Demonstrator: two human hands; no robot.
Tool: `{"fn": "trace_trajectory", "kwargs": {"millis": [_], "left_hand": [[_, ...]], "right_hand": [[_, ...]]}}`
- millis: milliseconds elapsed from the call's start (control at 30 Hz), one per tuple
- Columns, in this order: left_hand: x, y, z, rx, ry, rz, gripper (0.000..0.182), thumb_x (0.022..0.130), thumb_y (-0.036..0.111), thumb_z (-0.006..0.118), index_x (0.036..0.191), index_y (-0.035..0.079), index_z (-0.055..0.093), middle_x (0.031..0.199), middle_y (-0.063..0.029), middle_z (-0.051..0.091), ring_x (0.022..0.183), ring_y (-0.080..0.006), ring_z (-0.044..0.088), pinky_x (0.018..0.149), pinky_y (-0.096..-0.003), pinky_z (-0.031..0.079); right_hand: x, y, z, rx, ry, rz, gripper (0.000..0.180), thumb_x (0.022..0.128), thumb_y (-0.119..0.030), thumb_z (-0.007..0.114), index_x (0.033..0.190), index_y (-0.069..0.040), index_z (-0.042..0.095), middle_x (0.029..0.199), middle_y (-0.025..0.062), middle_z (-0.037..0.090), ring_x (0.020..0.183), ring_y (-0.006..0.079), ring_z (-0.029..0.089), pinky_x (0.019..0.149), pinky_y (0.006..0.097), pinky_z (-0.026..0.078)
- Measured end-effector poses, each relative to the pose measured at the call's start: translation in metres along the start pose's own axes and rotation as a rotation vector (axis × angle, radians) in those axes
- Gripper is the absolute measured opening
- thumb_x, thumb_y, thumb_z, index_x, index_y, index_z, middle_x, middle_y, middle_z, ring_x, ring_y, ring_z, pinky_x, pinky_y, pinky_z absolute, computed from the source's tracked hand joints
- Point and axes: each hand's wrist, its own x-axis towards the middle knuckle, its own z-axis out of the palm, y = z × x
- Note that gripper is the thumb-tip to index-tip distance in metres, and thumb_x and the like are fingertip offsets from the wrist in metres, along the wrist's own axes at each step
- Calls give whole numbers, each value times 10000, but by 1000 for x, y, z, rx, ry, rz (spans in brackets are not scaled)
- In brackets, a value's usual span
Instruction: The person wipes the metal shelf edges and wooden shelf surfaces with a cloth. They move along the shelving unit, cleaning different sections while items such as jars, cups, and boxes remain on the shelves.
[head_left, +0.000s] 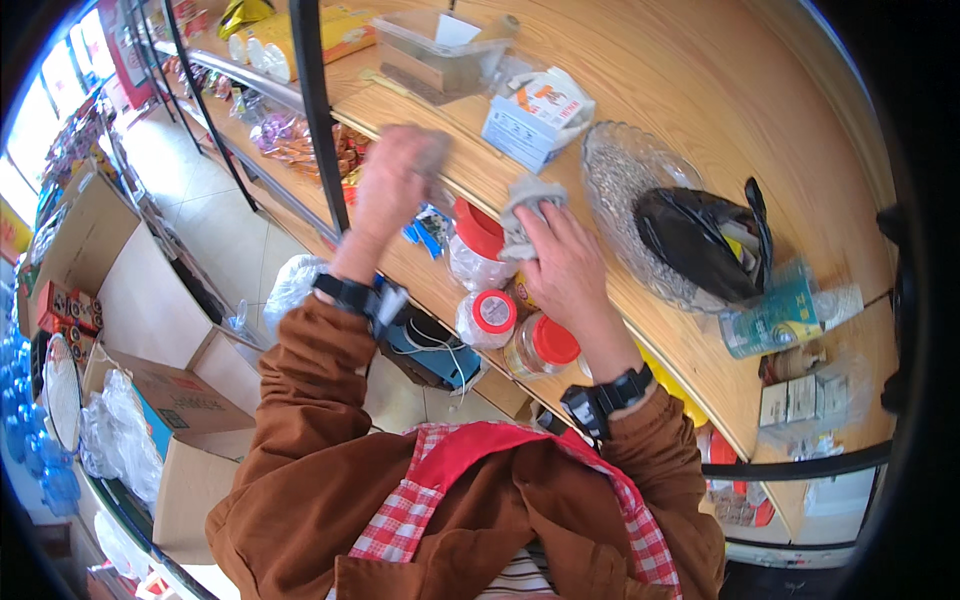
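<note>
My right hand (566, 259) grips a crumpled grey cloth (529, 210) at the front edge of the upper wooden shelf (442, 124). Farther left along that edge, my left hand (394, 176) is blurred by motion. Its fingers close on a greyish bundle (433, 152), which looks like another cloth. On the shelf behind the hands lies a light-blue and white carton (529, 131). A cut-glass bowl (607, 172) beside it holds a black plastic bag (690, 236). Below my right hand stand several red-lidded plastic jars (495, 311) on the lower shelf.
A transparent plastic bin (442, 56) sits at the back left of the shelf. To the right are a teal package (772, 319) and small white boxes (802, 401). A black metal upright (319, 112) rises beside my left hand. Open cardboard boxes (187, 405) stand at far left.
</note>
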Motion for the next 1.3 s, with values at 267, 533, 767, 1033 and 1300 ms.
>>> {"fn": "trace_trajectory", "kwargs": {"millis": [267,533,767,1033,1300], "left_hand": [[-14,24,20,191,21,-70,457,903,139,676,1358,92,692,1430,-157,670,1428,-407,558,1201,-554,396],[-55,183,46,31,-195,110,633,794,74,733,1421,68,654,1459,-158,621,1447,-406,523,1240,-578,347],[-74,284,78,-136,-254,276,621,792,87,724,1410,62,663,1432,-168,620,1408,-421,546,1202,-575,413],[-102,412,143,-282,-319,454,529,853,131,694,1377,59,680,1383,-144,667,1357,-383,601,1179,-549,444],[-117,511,194,-390,-311,635,453,927,173,629,1359,40,665,1325,-148,658,1300,-360,617,1157,-525,453]], "right_hand": [[-16,1,4,-65,43,2,668,860,-162,779,1505,-152,609,1508,203,588,1412,460,550,1160,583,436],[-85,21,-32,-39,97,-26,596,831,-95,750,1410,-30,623,1469,200,625,1410,436,562,1159,540,437],[-196,65,-96,-87,120,94,609,776,-40,753,1378,-46,665,1461,201,650,1401,430,583,1150,543,452],[-330,120,-171,-134,141,285,673,736,37,746,1397,-64,674,1487,172,646,1417,428,575,1174,542,443],[-418,158,-210,-246,221,381,643,731,88,692,1371,32,661,1413,265,671,1355,471,613,1160,551,469]]}}
